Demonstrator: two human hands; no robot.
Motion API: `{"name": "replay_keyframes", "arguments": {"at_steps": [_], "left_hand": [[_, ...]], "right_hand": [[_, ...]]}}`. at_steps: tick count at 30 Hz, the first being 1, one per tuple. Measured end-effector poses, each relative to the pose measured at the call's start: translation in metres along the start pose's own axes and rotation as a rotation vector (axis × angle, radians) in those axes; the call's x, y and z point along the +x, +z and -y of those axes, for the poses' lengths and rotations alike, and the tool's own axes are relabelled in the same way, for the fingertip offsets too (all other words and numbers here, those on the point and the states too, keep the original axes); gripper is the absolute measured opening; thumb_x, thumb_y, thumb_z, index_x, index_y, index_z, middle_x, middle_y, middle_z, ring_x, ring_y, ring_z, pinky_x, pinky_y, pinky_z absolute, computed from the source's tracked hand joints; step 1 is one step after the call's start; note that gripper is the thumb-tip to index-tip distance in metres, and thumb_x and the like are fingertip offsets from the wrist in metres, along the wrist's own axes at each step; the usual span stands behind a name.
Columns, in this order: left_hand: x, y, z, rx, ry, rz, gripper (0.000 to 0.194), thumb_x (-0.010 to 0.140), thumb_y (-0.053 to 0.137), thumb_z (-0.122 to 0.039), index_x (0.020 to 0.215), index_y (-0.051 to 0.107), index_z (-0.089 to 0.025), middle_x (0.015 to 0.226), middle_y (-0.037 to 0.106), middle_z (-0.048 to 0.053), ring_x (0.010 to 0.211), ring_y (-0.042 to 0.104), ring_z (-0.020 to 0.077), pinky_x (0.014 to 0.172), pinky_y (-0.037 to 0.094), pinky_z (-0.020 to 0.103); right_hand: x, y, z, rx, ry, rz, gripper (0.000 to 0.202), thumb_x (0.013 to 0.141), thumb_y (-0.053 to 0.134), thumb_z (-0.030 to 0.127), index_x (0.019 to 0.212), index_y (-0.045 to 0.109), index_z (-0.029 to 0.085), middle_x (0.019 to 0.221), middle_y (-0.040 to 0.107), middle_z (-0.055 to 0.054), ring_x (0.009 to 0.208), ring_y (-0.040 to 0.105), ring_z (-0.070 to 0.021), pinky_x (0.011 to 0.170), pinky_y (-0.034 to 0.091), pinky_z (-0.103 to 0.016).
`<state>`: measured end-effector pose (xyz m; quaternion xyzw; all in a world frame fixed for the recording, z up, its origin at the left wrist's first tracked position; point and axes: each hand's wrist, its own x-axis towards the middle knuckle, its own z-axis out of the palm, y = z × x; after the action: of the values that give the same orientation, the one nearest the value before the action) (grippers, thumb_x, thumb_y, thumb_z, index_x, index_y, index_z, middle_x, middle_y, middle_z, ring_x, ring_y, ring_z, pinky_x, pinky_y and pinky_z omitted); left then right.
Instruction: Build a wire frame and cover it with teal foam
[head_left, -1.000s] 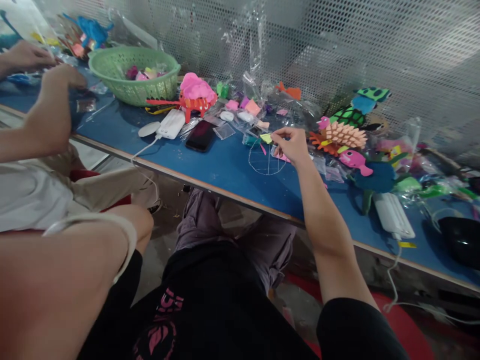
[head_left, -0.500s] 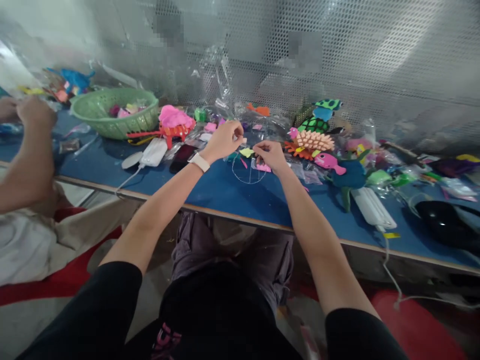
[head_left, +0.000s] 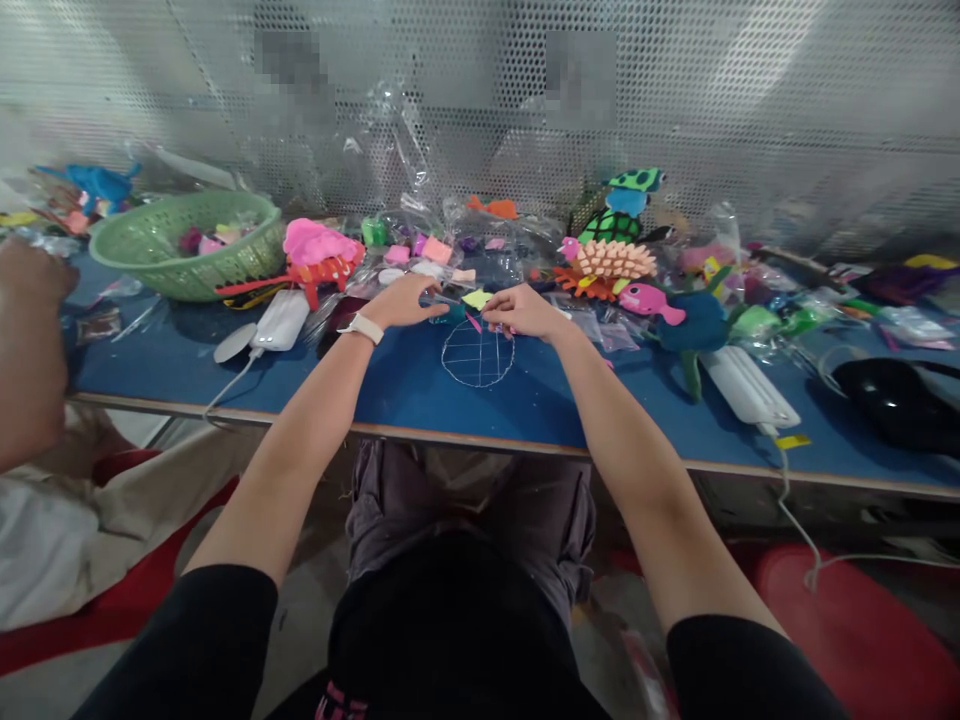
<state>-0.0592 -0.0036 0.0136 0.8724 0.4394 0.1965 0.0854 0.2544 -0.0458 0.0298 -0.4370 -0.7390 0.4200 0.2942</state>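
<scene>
Hands, two. We record the left hand (head_left: 409, 302), a pale band (head_left: 362, 326) at its wrist, fingers bent and reaching toward a teal piece (head_left: 453, 315); whether it grasps anything we cannot tell. We record the right hand (head_left: 527, 312), fingers curled, tips drawn together just beside a yellow piece (head_left: 475, 299); whether they pinch something we cannot tell.

Yellow piece, one: between the two hands, beyond a round outline with crossing lines (head_left: 480, 386) on the blue table (head_left: 420, 410). Wire or drawing, we cannot tell. Pink strip (head_left: 473, 322), one: near the outline's far edge.

To the left we count a green basket (head_left: 199, 278) with small coloured items in it, a pink-and-red toy (head_left: 322, 245) near its right side, and a white box (head_left: 282, 320) with a round white disc (head_left: 235, 343) just beside it.

To the right we enter a peach spiky toy (head_left: 616, 260), a pink fish (head_left: 651, 302) by a dark blue toy (head_left: 697, 322), and a second white box (head_left: 750, 388) with a cord.

Behind: clear plastic bags, an orange block (head_left: 437, 249), a perforated metal panel (head_left: 450, 60). Far left: another person's arm (head_left: 30, 350). Lower right: a red stool (head_left: 855, 620).
</scene>
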Motion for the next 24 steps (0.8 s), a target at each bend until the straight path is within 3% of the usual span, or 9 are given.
{"name": "replay_keyframes", "arguments": {"at_steps": [3, 6, 11, 14, 20, 24], "left_hand": [[0.002, 0.005, 0.004, 0.065, 0.043, 0.097, 0.053, 0.092, 0.084, -0.061, 0.13, 0.082, -0.025, 0.131, 0.083, 0.015, 0.126, 0.075, 0.0378, 0.117, 0.061, 0.057], [0.005, 0.011, 0.003, 0.086, 0.022, 0.097, 0.049, 0.094, 0.083, -0.057, 0.128, 0.082, -0.022, 0.133, 0.081, 0.018, 0.127, 0.074, 0.0399, 0.118, 0.06, 0.058], [0.006, 0.012, -0.008, 0.009, -0.051, -0.114, 0.045, 0.1, 0.081, -0.05, 0.133, 0.079, -0.021, 0.142, 0.076, 0.02, 0.134, 0.07, 0.0416, 0.124, 0.057, 0.061], [0.005, 0.014, -0.012, -0.023, -0.079, -0.225, 0.042, 0.102, 0.08, -0.046, 0.138, 0.077, -0.024, 0.145, 0.075, 0.017, 0.141, 0.066, 0.0403, 0.128, 0.055, 0.06], [0.004, 0.017, -0.015, 0.005, -0.039, -0.176, 0.047, 0.101, 0.078, -0.037, 0.146, 0.076, -0.022, 0.159, 0.07, 0.02, 0.159, 0.057, 0.0437, 0.141, 0.041, 0.068], [0.004, 0.015, -0.018, -0.023, 0.035, -0.125, 0.042, 0.105, 0.069, -0.033, 0.145, 0.077, -0.022, 0.159, 0.072, 0.019, 0.158, 0.06, 0.0408, 0.142, 0.042, 0.064]], "right_hand": [[-0.001, -0.002, -0.001, -0.053, -0.013, -0.014, 0.024, 0.087, 0.097, 0.042, 0.09, 0.086, 0.021, 0.077, 0.085, -0.008, 0.059, 0.067, -0.0171, 0.058, 0.059, -0.037], [-0.001, -0.006, -0.005, -0.12, -0.014, -0.037, 0.013, 0.089, 0.094, 0.031, 0.089, 0.087, 0.02, 0.077, 0.084, -0.009, 0.072, 0.075, -0.0212, 0.071, 0.064, -0.04], [-0.001, -0.01, -0.006, -0.23, -0.041, -0.035, 0.011, 0.095, 0.09, 0.029, 0.086, 0.088, 0.022, 0.08, 0.083, -0.007, 0.077, 0.076, -0.0238, 0.085, 0.066, -0.047], [-0.003, -0.007, 0.001, -0.195, -0.062, -0.1, 0.014, 0.102, 0.087, 0.029, 0.09, 0.086, 0.022, 0.079, 0.079, -0.007, 0.078, 0.074, -0.0232, 0.09, 0.064, -0.047], [-0.005, -0.005, 0.013, -0.106, -0.1, -0.301, 0.023, 0.102, 0.092, 0.047, 0.1, 0.082, 0.027, 0.09, 0.074, -0.006, 0.089, 0.071, -0.0259, 0.089, 0.062, -0.044], [-0.007, -0.008, 0.012, -0.082, -0.08, -0.266, 0.039, 0.098, 0.094, 0.064, 0.097, 0.082, 0.026, 0.076, 0.068, -0.004, 0.071, 0.064, -0.0211, 0.075, 0.061, -0.042]]}}
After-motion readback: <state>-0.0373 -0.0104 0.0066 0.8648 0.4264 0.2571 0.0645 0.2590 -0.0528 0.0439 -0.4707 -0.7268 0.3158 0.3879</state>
